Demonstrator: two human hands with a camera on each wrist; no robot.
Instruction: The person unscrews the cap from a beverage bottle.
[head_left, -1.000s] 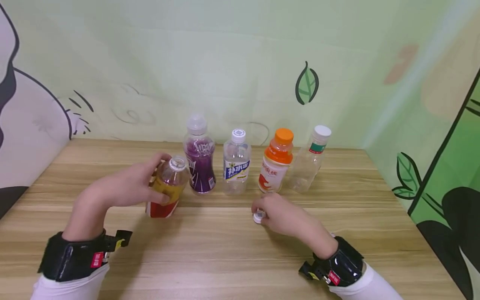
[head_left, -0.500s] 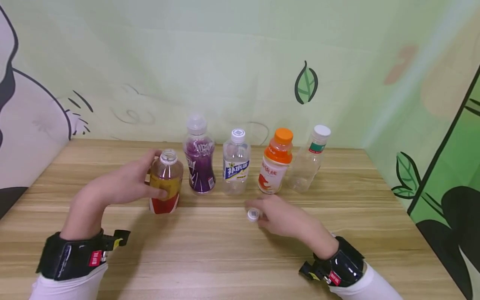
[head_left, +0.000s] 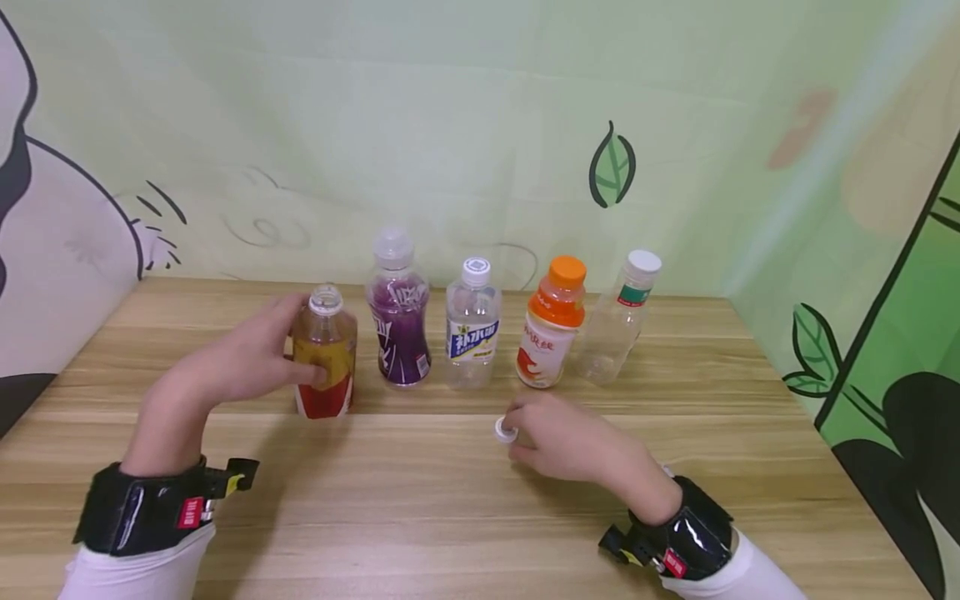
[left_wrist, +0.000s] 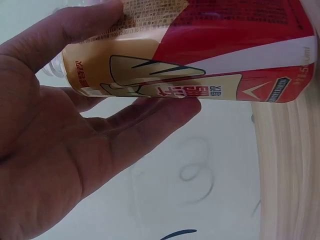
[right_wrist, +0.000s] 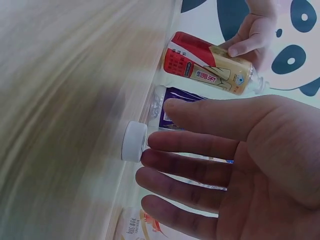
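My left hand (head_left: 240, 350) holds an uncapped drink bottle (head_left: 326, 354), thumb across its front and fingers behind. Its label is red and yellow, and it stands nearly upright at the left end of a row of bottles. In the left wrist view the same bottle (left_wrist: 210, 55) lies across the top, with its neck partly hidden by the hand. A small white bottle cap (head_left: 506, 431) is on the wooden table, with the fingertips of my right hand (head_left: 562, 437) right at it. The right wrist view shows those fingers extended toward the cap (right_wrist: 134, 141), not curled round it.
Along the back stand a purple-labelled bottle (head_left: 401, 325), a clear bottle with a blue and white label (head_left: 473, 333), an orange-capped bottle (head_left: 551, 329) and a clear white-capped bottle (head_left: 615, 329). A printed backdrop (head_left: 450, 150) rises behind the table (head_left: 420, 517).
The bottle in my left hand has gone from tilted to nearly upright, shifting back and slightly left. The white cap has slid a little left along the table beside my right fingers.
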